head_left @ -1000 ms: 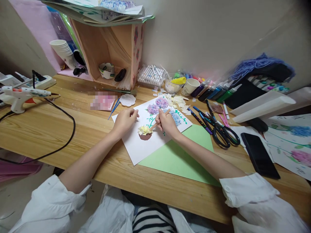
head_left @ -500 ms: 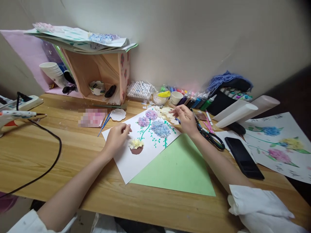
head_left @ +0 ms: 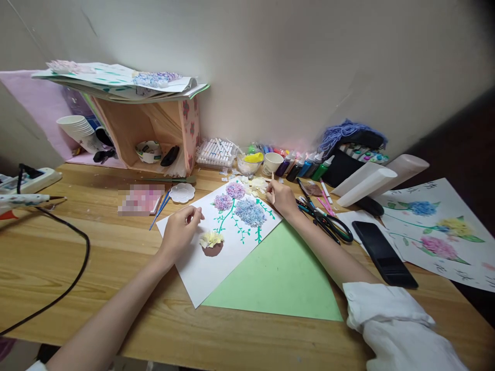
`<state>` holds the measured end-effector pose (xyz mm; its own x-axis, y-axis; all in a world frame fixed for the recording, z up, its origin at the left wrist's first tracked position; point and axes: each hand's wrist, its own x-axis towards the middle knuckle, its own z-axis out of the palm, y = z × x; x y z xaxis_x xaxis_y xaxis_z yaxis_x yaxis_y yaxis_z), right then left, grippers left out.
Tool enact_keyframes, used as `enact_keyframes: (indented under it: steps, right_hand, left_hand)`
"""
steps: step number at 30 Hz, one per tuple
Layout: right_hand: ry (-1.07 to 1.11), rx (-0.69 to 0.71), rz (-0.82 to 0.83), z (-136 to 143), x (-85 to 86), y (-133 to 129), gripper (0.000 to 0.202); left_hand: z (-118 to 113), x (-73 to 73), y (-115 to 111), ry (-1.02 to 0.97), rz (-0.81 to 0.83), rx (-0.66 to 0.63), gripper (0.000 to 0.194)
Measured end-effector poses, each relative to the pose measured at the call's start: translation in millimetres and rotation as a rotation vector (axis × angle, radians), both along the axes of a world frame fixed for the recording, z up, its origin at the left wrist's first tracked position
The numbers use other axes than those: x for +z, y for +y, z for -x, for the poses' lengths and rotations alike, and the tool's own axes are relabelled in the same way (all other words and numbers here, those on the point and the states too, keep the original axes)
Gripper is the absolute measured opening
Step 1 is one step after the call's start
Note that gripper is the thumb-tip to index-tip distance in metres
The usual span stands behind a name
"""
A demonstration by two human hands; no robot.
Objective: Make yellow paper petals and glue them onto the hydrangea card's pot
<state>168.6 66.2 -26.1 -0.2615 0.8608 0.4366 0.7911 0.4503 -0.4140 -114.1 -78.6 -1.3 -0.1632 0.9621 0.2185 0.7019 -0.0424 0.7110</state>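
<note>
My left hand (head_left: 181,226) rests by the left edge of a white paper sheet (head_left: 193,275), its fingers curled with thumb and forefinger close together; whatever may be between them is hidden or too small to make out. My right hand (head_left: 281,198) is closed in a pinch beyond the sheet's right corner. A thin, pale, upright piece (head_left: 273,186) shows at its fingertips. Beside that hand lies a pile of cream paper scraps (head_left: 257,185). On the sheet are purple flowers (head_left: 234,189), a blue flower (head_left: 250,212), green painted stems and yellow petals (head_left: 211,239) above a brown pot shape (head_left: 213,250).
Green paper (head_left: 278,281) lies under the sheet. Black scissors (head_left: 328,224), a phone (head_left: 384,252) and a flower picture (head_left: 436,226) lie right. Paint bottles (head_left: 305,167) and a paper cup (head_left: 273,163) stand behind. Brushes (head_left: 160,208) and a glue gun (head_left: 23,201) lie left.
My right hand has drawn closer to the cream scraps, its fingers now pinched with a thin pale piece showing. My left hand stays by the sheet. The view has shifted slightly.
</note>
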Motion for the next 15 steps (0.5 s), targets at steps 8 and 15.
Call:
enact_keyframes:
  steps: [8, 15]
  right_hand:
    - [0.707, 0.157, 0.364, 27.5, 46.9, -54.7, 0.02]
    - [0.754, 0.391, 0.707, 64.8, 46.5, -106.8, 0.027]
  left_hand:
    - [-7.1, 5.1, -4.3, -0.042, -0.025, -0.074, 0.035]
    - [-23.1, 16.3, -17.2, -0.156, 0.016, -0.301, 0.023]
